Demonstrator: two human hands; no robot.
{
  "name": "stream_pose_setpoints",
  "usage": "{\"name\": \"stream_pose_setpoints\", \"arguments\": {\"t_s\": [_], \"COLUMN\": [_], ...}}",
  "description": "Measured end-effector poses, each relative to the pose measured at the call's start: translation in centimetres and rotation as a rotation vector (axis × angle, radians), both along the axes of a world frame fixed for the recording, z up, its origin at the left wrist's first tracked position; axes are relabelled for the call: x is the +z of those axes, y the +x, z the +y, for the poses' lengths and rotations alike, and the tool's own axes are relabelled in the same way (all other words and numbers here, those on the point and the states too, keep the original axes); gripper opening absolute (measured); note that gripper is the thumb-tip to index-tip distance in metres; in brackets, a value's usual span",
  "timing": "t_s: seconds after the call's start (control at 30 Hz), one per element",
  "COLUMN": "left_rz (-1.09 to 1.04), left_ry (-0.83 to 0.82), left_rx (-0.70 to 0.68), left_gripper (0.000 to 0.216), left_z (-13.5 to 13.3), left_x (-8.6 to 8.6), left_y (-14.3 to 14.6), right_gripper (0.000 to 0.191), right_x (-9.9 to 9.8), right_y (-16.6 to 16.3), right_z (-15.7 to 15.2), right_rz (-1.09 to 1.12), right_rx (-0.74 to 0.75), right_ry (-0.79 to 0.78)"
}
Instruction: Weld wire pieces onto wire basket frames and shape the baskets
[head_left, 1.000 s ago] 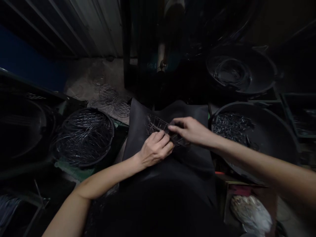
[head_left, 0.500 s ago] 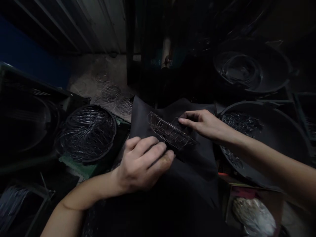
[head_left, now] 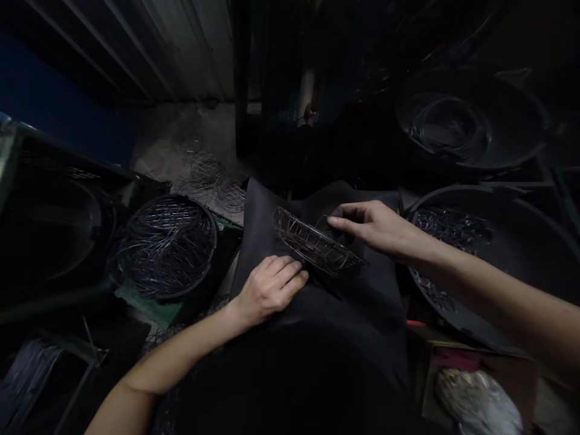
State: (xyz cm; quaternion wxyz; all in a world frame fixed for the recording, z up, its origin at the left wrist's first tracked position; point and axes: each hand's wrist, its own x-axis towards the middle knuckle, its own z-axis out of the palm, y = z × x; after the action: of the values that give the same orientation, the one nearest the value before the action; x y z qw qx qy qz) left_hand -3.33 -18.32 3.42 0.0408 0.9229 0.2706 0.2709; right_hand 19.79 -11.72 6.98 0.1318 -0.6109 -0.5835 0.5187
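Observation:
A small oval wire basket (head_left: pixel 312 244) rests tilted on a dark cloth (head_left: pixel 344 302) spread over my lap. My right hand (head_left: pixel 374 226) grips the basket's far right rim with thumb and fingers. My left hand (head_left: pixel 269 287) lies on the cloth just below the basket's near edge, fingers curled loosely together, their tips close to the wire. Whether they touch the wire or hold anything I cannot make out.
A round tub of bent wire pieces (head_left: pixel 165 244) stands at my left. A large dark basin of small metal parts (head_left: pixel 453 232) sits at my right, another basin with coiled wire (head_left: pixel 448 130) behind it. Loose wire baskets (head_left: pixel 211 175) lie on the floor ahead. A crumpled bag (head_left: pixel 475 402) lies lower right.
My left hand left the basket, swung toward me, then settled on the cloth below the basket. My right hand shifted to the basket's right rim, and the basket now shows in full.

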Motion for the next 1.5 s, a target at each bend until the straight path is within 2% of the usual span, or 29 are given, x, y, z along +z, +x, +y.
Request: {"name": "stream_pose_setpoints", "arguments": {"t_s": [0.27,0.47,0.77,1.1,1.37,1.5], "left_rz": [-0.083,-0.076,-0.031,0.0,0.123,0.099], "left_ry": [0.058,0.102,-0.039,-0.061,-0.084,-0.079], "left_rx": [-0.066,-0.05,-0.023,0.112,0.111,0.116], "left_gripper": [0.012,0.007,0.018,0.015,0.017,0.016], "left_z": [0.8,0.9,0.6,-1.1,-1.6,-1.8], "left_x": [-2.0,-2.9,-2.4,-2.9,-2.7,-2.7], "left_y": [0.9,1.3,2.7,3.6,3.3,2.9], "right_gripper": [0.038,0.033,0.032,0.032,0.038,0.038], "right_x": [-0.1,-0.4,-1.0,-1.1,-1.8,-1.9], "right_y": [0.1,-0.1,-0.2,-0.1,0.0,-0.3], "right_z": [0.0,0.0,-0.4,-0.6,-1.4,-1.7], "right_rz": [0.003,-0.003,-0.06,-0.044,-0.057,-0.065], "right_rx": [0.004,0.013,-0.007,-0.035,-0.007,-0.012], "right_ry": [0.012,0.0,0.07,0.058,0.084,0.113]}}
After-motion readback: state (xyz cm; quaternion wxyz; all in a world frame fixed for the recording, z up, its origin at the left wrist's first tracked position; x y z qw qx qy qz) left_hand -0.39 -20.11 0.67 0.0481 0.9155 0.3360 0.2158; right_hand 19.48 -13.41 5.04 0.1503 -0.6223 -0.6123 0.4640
